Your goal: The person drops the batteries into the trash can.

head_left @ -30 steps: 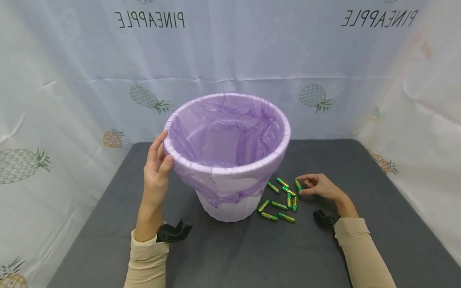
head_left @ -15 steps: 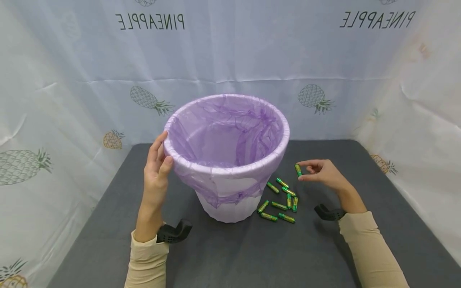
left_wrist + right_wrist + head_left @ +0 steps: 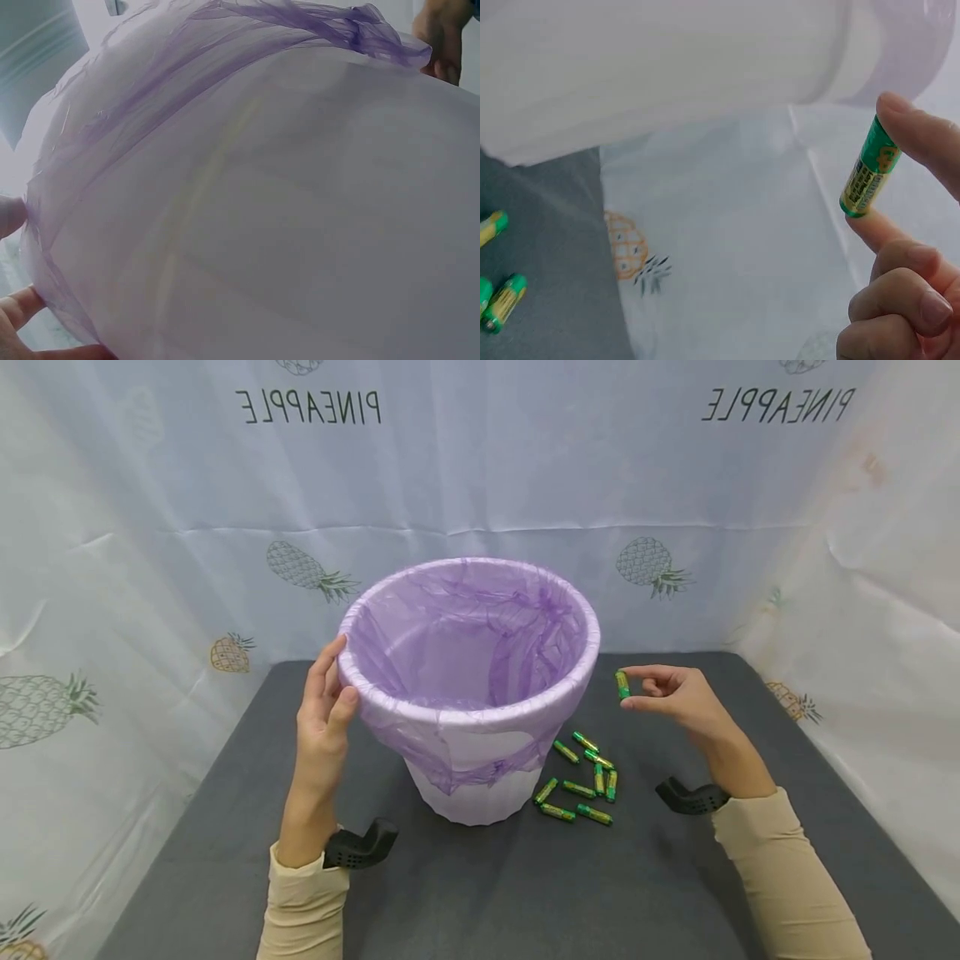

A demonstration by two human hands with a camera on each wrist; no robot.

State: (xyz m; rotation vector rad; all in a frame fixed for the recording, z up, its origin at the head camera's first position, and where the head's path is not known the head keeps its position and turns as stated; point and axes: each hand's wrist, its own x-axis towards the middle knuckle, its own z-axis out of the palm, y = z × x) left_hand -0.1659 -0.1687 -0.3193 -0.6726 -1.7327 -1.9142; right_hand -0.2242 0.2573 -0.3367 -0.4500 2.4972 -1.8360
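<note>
In the head view, a white trash bin (image 3: 468, 806) lined with a purple bag (image 3: 465, 664) stands upright on the table. My left hand (image 3: 322, 718) rests against the outside of its rim at the left, thumb toward the front and fingers further back. Right of the bin, my right hand (image 3: 678, 702) pinches a green and yellow battery (image 3: 622, 685) by its ends, between thumb and index finger, raised above the table. The right wrist view shows this battery (image 3: 870, 169) close up, the other fingers curled. Several similar batteries (image 3: 578, 789) lie loose near the bin's base.
A dark grey cloth covers the table (image 3: 480, 893). White curtains (image 3: 480, 468) with pineapple prints hang behind it and at both sides. Each wrist wears a black camera mount (image 3: 362, 845). In the left wrist view, the bin's wall (image 3: 300, 210) fills most of the picture.
My right hand has lifted the battery off the table and moved it up and back, away from the other batteries. The left hand stays at the bin's rim.
</note>
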